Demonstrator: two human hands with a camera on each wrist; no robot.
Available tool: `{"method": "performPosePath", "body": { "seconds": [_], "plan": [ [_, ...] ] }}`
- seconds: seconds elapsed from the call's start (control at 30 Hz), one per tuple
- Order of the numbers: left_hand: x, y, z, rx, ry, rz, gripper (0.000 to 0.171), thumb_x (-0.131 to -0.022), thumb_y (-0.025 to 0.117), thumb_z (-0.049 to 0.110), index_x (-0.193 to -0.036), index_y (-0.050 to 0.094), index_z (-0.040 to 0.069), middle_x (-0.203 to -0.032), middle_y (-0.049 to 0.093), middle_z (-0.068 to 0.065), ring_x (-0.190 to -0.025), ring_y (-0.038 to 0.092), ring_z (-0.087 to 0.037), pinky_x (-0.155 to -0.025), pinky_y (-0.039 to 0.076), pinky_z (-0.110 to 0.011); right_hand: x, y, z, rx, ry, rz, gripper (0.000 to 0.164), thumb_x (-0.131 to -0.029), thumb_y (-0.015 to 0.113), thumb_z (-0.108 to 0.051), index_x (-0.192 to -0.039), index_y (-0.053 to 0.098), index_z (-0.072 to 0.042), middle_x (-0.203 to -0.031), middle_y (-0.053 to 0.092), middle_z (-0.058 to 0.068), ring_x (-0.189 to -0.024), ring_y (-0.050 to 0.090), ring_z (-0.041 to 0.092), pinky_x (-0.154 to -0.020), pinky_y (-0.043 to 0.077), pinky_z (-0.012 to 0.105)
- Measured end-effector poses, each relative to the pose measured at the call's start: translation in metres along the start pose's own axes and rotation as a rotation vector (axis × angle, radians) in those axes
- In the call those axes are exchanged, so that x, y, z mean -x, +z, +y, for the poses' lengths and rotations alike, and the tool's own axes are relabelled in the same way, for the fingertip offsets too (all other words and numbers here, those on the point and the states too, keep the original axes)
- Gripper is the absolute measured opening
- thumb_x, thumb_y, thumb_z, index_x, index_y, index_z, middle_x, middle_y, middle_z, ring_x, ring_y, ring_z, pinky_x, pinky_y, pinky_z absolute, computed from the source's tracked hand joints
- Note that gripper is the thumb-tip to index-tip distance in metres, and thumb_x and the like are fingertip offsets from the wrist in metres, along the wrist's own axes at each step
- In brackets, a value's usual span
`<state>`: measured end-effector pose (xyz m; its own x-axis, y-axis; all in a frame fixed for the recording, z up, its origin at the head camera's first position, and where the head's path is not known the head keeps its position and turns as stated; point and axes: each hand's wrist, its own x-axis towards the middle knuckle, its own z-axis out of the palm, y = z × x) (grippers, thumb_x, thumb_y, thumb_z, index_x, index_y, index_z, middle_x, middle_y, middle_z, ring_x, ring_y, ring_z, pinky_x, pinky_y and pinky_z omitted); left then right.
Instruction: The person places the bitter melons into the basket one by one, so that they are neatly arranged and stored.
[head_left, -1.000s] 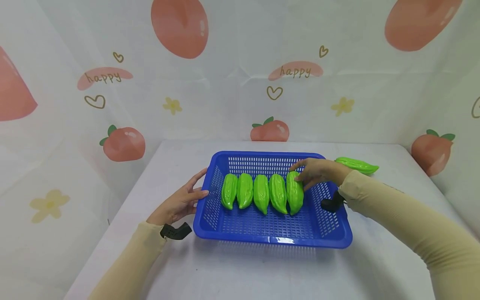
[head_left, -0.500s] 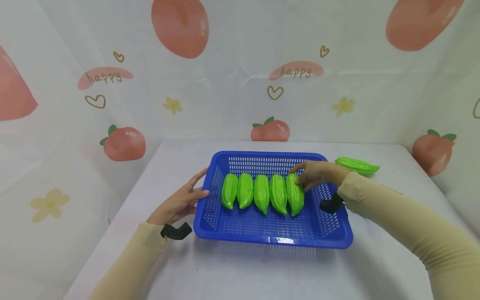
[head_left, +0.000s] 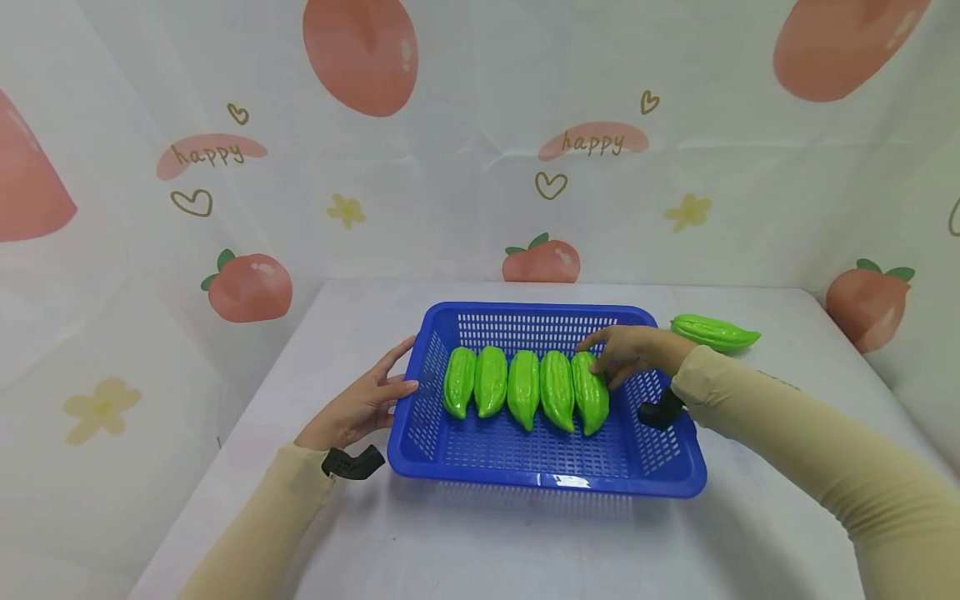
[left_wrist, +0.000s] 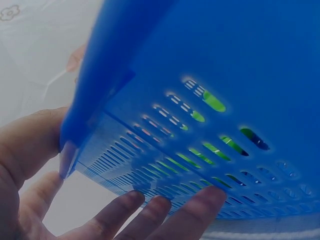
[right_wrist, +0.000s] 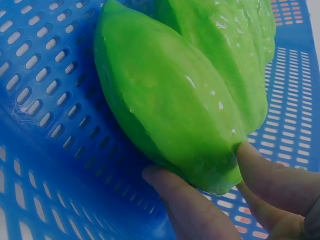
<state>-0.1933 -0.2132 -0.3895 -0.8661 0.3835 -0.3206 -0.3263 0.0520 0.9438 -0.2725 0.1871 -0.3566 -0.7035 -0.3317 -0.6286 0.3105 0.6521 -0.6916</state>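
Note:
In the head view, a blue perforated plastic basket (head_left: 540, 480) holds several bright green bitter melons lying side by side in a row. My left hand (head_left: 357, 407) grips the basket's left rim, thumb at the rim and fingertips (left_wrist: 209, 200) against the outer wall in the left wrist view. At the row's right end, my right hand (head_left: 634, 350) pinches the far end of the rightmost bitter melon (head_left: 591, 402). The right wrist view has thumb and finger on either side of that blunt end, while the melon's body (right_wrist: 165, 95) leans beside its neighbour (right_wrist: 225, 55).
Another bitter melon (head_left: 716, 332) lies on the white table (head_left: 480, 550), beyond the basket's back right corner and behind the right forearm. A printed cloth backdrop (head_left: 450, 192) rises along the table's back and sides.
The rightmost bitter melon has slid slightly toward the basket's front, with my right hand following it down a little. My left hand and the basket stay where they were.

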Motion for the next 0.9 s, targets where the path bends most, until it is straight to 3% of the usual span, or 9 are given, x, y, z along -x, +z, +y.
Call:
{"method": "performPosePath", "body": {
  "seconds": [0.2,0.9],
  "plan": [
    [-0.0001,0.0001,-0.0002,-0.003,-0.005,0.006,0.078,-0.095,0.062,0.021,-0.151,0.015,0.047,-0.145,0.043,-0.02,-0.098,0.068,-0.026,-0.086,0.056,-0.047,-0.0003,0.0004,0.0002,0.009,0.006,-0.004,0.057,-0.093,0.057,0.001,-0.146,0.038,-0.003,-0.147,0.028,0.034,-0.125,0.048,0.049,-0.085,0.057,0.043],
    [-0.0007,-0.0004,-0.0006,-0.006,-0.006,0.008,0.078,-0.095,0.062,0.021,-0.151,0.016,0.049,-0.144,0.044,-0.02,-0.098,0.068,-0.025,-0.085,0.056,-0.047,-0.0015,0.0005,0.0006,0.015,0.013,-0.009,0.058,-0.094,0.056,0.0,-0.148,0.036,-0.005,-0.149,0.025,0.034,-0.127,0.046,0.049,-0.086,0.057,0.044]
  ]
}}
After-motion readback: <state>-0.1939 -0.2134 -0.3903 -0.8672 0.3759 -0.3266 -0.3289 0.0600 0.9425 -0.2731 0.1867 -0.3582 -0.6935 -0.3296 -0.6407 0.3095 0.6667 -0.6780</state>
